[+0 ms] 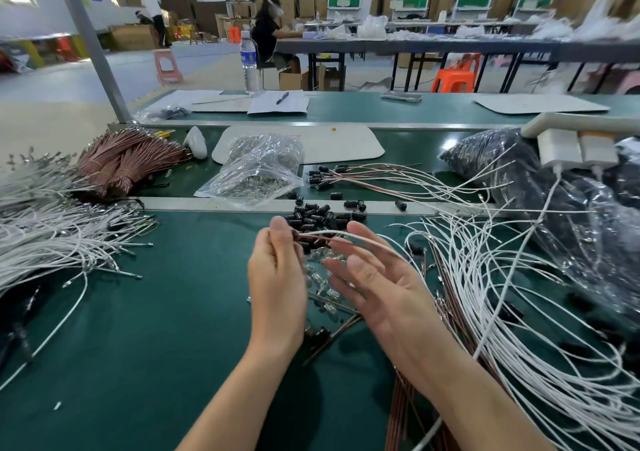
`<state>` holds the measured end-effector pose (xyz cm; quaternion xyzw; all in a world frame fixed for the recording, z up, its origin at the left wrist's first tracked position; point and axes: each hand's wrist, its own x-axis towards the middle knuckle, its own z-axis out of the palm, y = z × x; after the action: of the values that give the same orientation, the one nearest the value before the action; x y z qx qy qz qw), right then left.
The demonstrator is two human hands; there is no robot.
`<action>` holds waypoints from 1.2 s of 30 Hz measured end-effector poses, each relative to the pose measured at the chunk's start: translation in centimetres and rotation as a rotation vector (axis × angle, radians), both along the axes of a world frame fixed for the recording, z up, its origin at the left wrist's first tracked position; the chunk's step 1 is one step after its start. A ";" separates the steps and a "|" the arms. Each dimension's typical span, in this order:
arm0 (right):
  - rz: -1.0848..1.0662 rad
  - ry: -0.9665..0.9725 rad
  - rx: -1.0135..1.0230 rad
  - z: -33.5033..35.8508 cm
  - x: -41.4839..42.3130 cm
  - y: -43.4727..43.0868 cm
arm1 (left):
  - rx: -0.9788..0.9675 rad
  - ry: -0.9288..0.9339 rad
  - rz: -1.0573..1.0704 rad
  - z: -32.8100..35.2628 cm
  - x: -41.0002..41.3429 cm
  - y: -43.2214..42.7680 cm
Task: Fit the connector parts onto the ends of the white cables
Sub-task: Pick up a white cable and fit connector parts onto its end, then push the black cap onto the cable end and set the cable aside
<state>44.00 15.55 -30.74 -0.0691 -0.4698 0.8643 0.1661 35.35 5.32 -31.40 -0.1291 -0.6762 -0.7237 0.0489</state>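
Your left hand [277,277] is raised above the green table [156,312], thumb and fingers pinched together on the end of a white cable [332,232]. There seems to be a dark connector part at the pinch, though it is blurred. The cable runs rightward across your right hand [381,281], which lies palm up, fingers spread and loose, gripping nothing. A pile of black connector parts [318,217] lies just beyond both hands.

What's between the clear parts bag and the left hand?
Head view: a pale metal rail, then loose black connector parts on the green mat, just beyond the left hand.
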 end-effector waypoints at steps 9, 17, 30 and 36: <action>-0.263 0.038 -0.188 1.4 1.0 3.2 | 0.269 -0.126 -0.076 2.3 -1.9 -3.8; -0.325 0.104 0.250 5.9 -0.2 6.9 | 0.343 -0.148 -0.086 5.8 -3.6 -3.8; -0.094 -0.460 0.465 5.5 -5.4 13.7 | -0.719 -0.021 -0.421 7.4 -9.6 2.3; -0.148 -0.471 0.605 3.4 -3.3 11.2 | -1.210 0.249 -0.636 5.7 -2.1 -1.6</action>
<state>40.74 26.72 -27.36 -0.2472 -0.7224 0.6328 0.1285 33.24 3.68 -25.68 -0.4077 -0.8795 -0.1782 -0.1689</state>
